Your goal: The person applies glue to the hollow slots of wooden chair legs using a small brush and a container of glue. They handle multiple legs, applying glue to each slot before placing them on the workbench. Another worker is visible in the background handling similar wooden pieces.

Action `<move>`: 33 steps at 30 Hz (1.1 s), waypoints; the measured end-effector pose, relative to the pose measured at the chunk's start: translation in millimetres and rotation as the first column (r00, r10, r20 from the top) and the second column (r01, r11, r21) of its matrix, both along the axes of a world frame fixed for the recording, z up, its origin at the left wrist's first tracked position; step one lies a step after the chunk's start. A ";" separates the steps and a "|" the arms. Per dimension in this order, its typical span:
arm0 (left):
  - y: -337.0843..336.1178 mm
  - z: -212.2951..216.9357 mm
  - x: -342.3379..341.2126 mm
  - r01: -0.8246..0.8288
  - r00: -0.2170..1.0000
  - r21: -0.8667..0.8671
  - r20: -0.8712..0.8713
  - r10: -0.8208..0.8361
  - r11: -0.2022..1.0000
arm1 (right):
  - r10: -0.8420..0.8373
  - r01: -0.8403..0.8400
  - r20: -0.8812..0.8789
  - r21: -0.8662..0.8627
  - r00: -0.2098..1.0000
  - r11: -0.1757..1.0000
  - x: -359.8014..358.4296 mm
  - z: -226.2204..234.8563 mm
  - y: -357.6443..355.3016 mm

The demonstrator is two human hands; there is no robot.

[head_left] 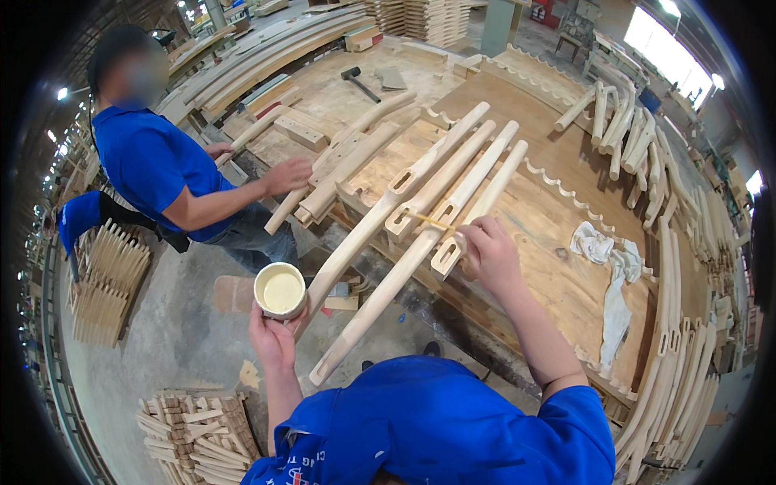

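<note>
We hold glue and stick over slotted wooden legs.
Our left hand (273,339) cups a round cream-filled tub (280,291) at lower left; our right hand (487,250) pinches a thin wooden stick (428,220) over a pale slotted leg (420,250) at centre frame.

Dusty concrete floor (174,339), bright windows (667,52), cluttered wooden workbench (558,202).

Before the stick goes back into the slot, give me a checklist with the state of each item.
1. Cup of pale glue upright in the left hand: ok.
2. Thin stick gripped by the right hand, its tip at a slotted end: ok.
3. Four long wooden legs side by side, resting on the bench: ok.
4. Slots facing up and reachable: ok.
5. Glue on the stick tip: cannot tell.
6. Co-worker's hand away from these legs, on another wooden piece: ok.
</note>
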State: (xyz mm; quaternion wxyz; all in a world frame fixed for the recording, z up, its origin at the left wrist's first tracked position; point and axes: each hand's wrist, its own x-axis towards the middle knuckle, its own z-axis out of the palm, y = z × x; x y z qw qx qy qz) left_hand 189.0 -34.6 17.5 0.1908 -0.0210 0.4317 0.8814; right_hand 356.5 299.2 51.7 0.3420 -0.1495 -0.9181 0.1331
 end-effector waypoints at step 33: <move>7.7 5.3 10.6 0.098 0.995 0.006 -0.026 -0.097 0.995 | 0.065 -0.066 0.032 0.019 0.997 0.998 -56.7 -2.9 48.1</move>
